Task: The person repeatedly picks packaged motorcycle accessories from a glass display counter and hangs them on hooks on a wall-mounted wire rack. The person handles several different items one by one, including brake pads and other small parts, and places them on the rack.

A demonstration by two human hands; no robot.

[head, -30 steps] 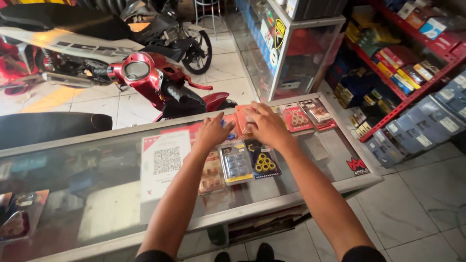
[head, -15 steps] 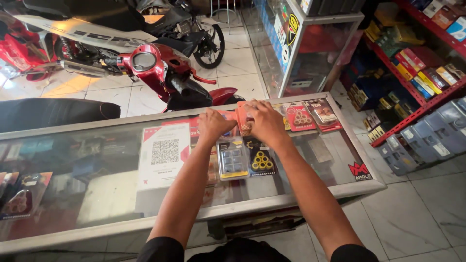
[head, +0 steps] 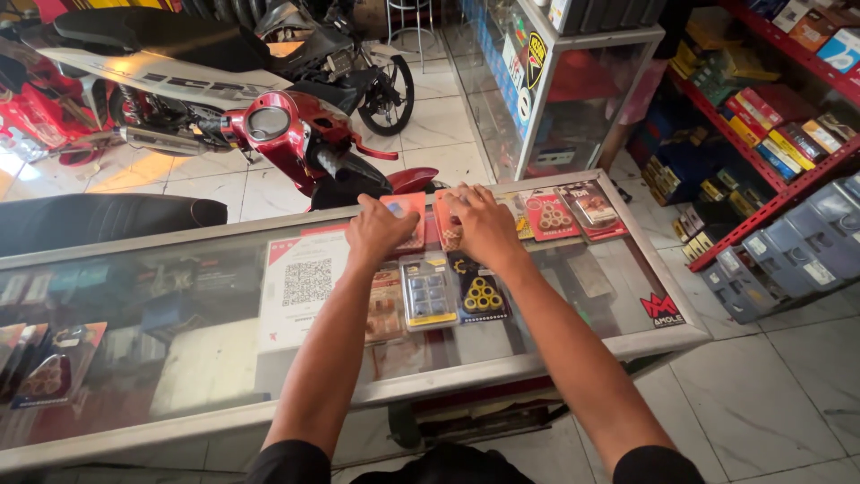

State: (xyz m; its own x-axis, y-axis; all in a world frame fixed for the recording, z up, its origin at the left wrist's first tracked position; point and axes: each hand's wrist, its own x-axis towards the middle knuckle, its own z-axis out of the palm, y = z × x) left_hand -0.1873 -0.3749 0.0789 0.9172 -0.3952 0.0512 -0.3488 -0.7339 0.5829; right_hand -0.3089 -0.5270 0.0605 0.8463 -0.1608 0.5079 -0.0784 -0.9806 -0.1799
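Observation:
Both my arms reach across a glass display counter. My left hand rests on a flat orange packet near the counter's far edge, fingers curled over it. My right hand holds a second orange packet right beside the first. Just nearer to me lie a clear blister pack of rollers with a yellow card and a dark pack with yellow rollers.
Red roller packs lie to the right on the glass. A white sheet with a square code sits left. Beyond the counter stands a red scooter. A glass cabinet and red shelves of boxes line the right.
My hands stay at the same spot on the far edge with the orange packets; the left hand has spread slightly away from the right. The camera has tilted a little.

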